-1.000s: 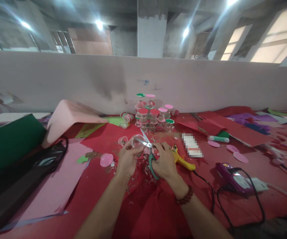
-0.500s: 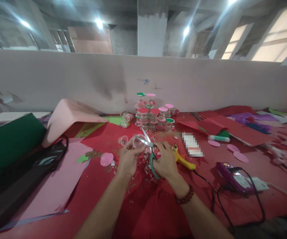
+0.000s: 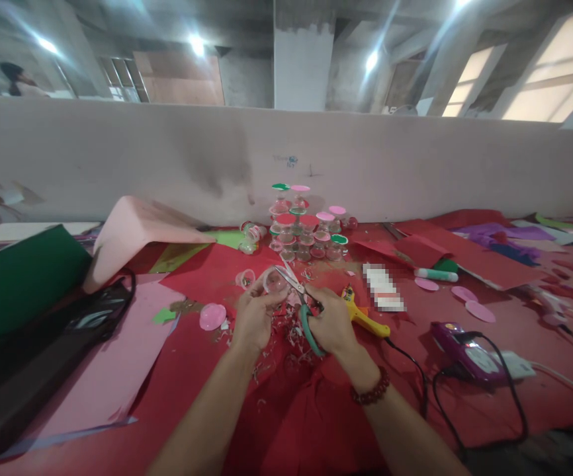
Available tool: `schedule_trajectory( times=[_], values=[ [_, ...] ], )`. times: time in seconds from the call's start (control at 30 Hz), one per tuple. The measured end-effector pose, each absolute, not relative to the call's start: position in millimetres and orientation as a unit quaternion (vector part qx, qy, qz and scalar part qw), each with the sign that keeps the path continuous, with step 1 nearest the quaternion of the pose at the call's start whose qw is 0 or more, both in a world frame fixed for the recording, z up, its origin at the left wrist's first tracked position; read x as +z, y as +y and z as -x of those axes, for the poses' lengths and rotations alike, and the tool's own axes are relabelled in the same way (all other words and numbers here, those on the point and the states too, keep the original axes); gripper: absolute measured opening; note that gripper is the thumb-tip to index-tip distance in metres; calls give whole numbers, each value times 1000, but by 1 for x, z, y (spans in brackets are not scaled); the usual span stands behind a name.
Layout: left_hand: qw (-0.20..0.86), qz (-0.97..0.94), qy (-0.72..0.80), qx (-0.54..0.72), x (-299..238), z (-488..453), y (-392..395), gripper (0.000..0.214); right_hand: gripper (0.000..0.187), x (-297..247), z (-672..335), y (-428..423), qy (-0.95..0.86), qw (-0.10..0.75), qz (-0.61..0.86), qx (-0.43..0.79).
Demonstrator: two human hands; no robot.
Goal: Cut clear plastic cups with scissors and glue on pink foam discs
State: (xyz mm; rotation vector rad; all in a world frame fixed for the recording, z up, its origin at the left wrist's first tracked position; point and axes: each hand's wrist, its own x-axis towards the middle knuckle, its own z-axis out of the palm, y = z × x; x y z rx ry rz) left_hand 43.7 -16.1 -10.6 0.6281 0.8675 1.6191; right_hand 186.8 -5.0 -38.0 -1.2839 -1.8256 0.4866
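Note:
Between the fingers of my left hand [image 3: 255, 316] is a small clear plastic cup-like piece [image 3: 274, 280], its round rim facing up. My right hand [image 3: 330, 322] grips green-handled scissors [image 3: 309, 329], whose blades lie at the rim of the clear piece, partly closed. Beneath both hands are scattered paper scraps and thin trimmings [image 3: 294, 340]. Left of my left hand lies a pink disc-topped piece [image 3: 212, 317], and another clear cup [image 3: 245, 279] rests just beyond it. A yellow glue gun [image 3: 366, 320] lies beside my right hand.
Stacked clear pieces with pink, red and green discs [image 3: 306, 228] stand before the low wall [image 3: 177, 158]. Coloured sheets and a black bag [image 3: 58, 363] occupy the left. On the right are a glue stick [image 3: 436, 274], pink discs [image 3: 480, 311] and a purple power strip [image 3: 470, 357] with cables.
The scissor blades have drawn closer together at the clear piece's rim. Both hands stay in nearly the same place. A person has come into view at the far left behind the wall.

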Motion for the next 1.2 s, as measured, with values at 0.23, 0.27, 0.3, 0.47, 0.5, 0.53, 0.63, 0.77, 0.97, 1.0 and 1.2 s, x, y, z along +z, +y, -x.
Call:
schedule_trajectory(
  times=[0.23, 0.27, 0.3, 0.47, 0.5, 0.53, 0.63, 0.77, 0.97, 1.0, 1.2],
  values=[
    [562, -257, 363, 697, -9, -42, -15, 44, 28, -33, -186, -1, -664, 402, 415, 475],
    [563, -256, 364, 697, -9, -42, -15, 45, 30, -32, -186, -1, -651, 398, 408, 502],
    [563, -254, 365, 697, -9, -41, -15, 45, 32, -32, -185, -1, -644, 394, 403, 517],
    [562, -255, 365, 697, -11, -42, -15, 41, 36, -36, -185, -3, -723, 407, 471, 299],
    [562, -260, 362, 697, -11, -42, -16, 40, 38, -37, -185, -4, -734, 408, 496, 222],
    [563, -264, 359, 696, -11, -42, -16, 40, 40, -38, -185, -4, -738, 406, 515, 160],
    [561, -273, 360, 693, -10, -44, -17, 41, 41, -39, -186, -5, -744, 397, 530, 86],
    [559, -300, 365, 682, -9, -46, -18, 37, 42, -39, -188, -5, -746, 394, 530, 85],
    [555, -301, 366, 684, -9, -46, -19, 40, 42, -40, -190, -4, -740, 404, 528, 102],
    [553, -297, 369, 685, -9, -46, -19, 41, 40, -40, -190, -3, -739, 409, 523, 113],
    [552, -266, 382, 692, -8, -43, -18, 43, 30, -36, -188, -3, -750, 395, 478, 228]
  ],
)
